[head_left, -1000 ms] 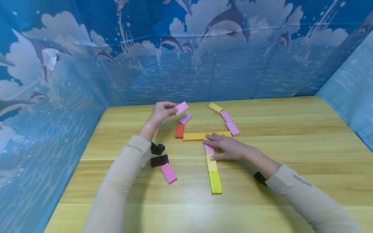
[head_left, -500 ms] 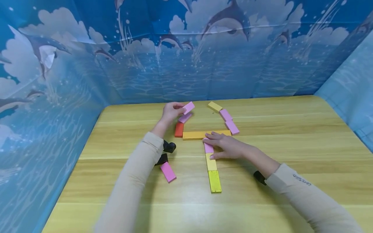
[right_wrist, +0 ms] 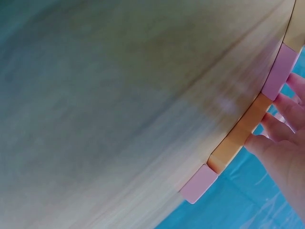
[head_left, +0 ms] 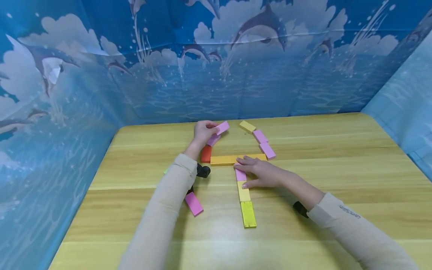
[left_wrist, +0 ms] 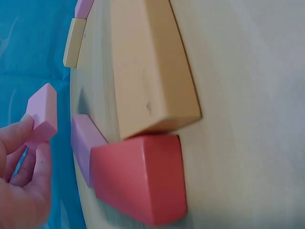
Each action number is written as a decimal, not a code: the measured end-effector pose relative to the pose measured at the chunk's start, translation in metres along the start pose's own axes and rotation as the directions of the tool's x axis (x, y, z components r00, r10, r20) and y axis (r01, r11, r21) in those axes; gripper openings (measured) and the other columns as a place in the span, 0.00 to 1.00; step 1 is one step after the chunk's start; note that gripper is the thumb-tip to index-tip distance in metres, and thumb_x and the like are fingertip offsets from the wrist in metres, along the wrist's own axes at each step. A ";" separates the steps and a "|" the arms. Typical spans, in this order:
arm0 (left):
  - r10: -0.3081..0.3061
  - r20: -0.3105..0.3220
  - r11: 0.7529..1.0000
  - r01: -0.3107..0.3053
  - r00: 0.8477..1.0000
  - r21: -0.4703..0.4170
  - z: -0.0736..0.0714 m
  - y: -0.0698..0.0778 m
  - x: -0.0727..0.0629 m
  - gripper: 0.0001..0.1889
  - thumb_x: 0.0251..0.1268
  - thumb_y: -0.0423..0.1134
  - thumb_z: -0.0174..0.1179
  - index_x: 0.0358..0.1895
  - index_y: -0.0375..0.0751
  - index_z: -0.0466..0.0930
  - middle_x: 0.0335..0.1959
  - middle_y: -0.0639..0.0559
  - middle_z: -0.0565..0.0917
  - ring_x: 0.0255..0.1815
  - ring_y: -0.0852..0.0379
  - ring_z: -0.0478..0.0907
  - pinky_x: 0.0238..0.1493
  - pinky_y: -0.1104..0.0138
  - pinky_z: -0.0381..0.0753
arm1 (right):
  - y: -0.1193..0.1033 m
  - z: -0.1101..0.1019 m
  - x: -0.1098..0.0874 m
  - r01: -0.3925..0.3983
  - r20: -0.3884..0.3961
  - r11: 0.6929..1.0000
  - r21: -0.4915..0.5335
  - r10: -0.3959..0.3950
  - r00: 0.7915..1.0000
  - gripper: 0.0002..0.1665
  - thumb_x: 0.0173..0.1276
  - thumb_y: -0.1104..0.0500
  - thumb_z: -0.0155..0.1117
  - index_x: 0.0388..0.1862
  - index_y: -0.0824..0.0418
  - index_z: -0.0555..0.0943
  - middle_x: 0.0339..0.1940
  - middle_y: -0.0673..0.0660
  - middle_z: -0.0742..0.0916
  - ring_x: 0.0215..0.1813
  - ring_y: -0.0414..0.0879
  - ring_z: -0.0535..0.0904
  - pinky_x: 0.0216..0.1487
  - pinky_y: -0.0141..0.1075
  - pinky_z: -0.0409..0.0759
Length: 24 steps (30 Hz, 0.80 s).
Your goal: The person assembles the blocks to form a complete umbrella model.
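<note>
1. Since half a second ago, my left hand [head_left: 204, 134] has edged rightward, carrying its pink block [head_left: 222, 128]; my right hand [head_left: 263, 172] has barely moved.
2. Near my left sleeve [head_left: 165, 202] lies a loose pink block [head_left: 194, 204]; if that forearm sank, it could sweep it aside.
3. My left thumb and fingers pinch the held block by one end, raised above the table, so it might swivel or slip.
4. Below it, a red block [head_left: 206, 154] and a lower pink block [head_left: 213, 140] could be knocked askew by low knuckles.
5. My right fingers are spread, gripping nothing, resting at the long orange block [head_left: 223, 161] and the stem's pink block [head_left: 240, 174]; uneven pressure could slide these apart.
6. Rightmost, a pink block [head_left: 267, 150] meets the orange one's end, so a shove might travel into it.
</note>
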<state>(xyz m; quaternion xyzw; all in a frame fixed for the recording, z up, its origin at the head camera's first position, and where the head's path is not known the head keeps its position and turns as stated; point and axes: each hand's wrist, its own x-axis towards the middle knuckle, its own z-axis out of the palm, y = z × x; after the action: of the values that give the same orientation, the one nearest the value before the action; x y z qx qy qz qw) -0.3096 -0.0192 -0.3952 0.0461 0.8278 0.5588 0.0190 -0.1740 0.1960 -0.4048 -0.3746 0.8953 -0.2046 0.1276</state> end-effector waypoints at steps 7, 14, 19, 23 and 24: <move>0.079 -0.013 0.984 -0.076 0.997 0.163 0.011 0.002 0.002 0.10 0.58 0.33 0.64 0.43 0.34 0.85 0.39 0.42 0.85 0.41 0.50 0.80 0.43 0.64 0.77 | 0.000 0.001 0.000 0.008 -0.003 1.000 -0.003 -0.008 1.000 0.41 0.63 0.44 0.62 0.69 0.64 0.65 0.70 0.65 0.64 0.71 0.65 0.53 0.64 0.61 0.55; 0.124 -0.014 0.968 -0.118 0.992 0.220 0.020 0.006 0.003 0.10 0.59 0.35 0.63 0.42 0.36 0.85 0.39 0.45 0.85 0.42 0.51 0.79 0.45 0.62 0.74 | 0.001 0.000 -0.002 0.002 -0.007 1.000 0.006 -0.002 1.000 0.41 0.63 0.44 0.62 0.69 0.62 0.64 0.71 0.64 0.64 0.72 0.63 0.52 0.64 0.60 0.55; 0.113 -0.022 0.977 -0.107 0.993 0.187 0.022 0.003 0.003 0.10 0.60 0.34 0.62 0.43 0.34 0.85 0.40 0.44 0.85 0.42 0.50 0.79 0.43 0.64 0.76 | 0.001 0.001 -0.001 0.010 -0.012 1.000 0.004 -0.010 1.000 0.41 0.63 0.44 0.62 0.69 0.62 0.64 0.71 0.64 0.64 0.72 0.63 0.52 0.64 0.60 0.55; 0.098 -0.036 0.977 -0.089 0.994 0.196 0.025 -0.001 0.004 0.10 0.59 0.33 0.63 0.42 0.34 0.85 0.39 0.43 0.85 0.42 0.50 0.79 0.44 0.63 0.76 | 0.001 0.001 -0.002 0.014 -0.010 1.000 0.004 -0.014 1.000 0.40 0.63 0.45 0.62 0.69 0.63 0.65 0.70 0.65 0.64 0.71 0.64 0.52 0.64 0.61 0.55; 0.094 -0.038 0.976 -0.085 0.995 0.202 0.026 -0.002 0.005 0.10 0.59 0.33 0.63 0.42 0.34 0.85 0.39 0.44 0.85 0.43 0.50 0.79 0.45 0.63 0.75 | 0.000 0.000 -0.002 0.015 -0.010 1.000 0.003 -0.015 1.000 0.40 0.63 0.45 0.62 0.69 0.63 0.65 0.70 0.65 0.64 0.71 0.64 0.52 0.64 0.61 0.55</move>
<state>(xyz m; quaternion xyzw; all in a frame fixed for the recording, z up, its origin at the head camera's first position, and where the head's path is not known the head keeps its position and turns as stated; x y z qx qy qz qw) -0.3120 0.0050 -0.4064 0.0716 0.8771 0.4739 -0.0307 -0.1724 0.1979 -0.4052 -0.3801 0.8927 -0.2090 0.1222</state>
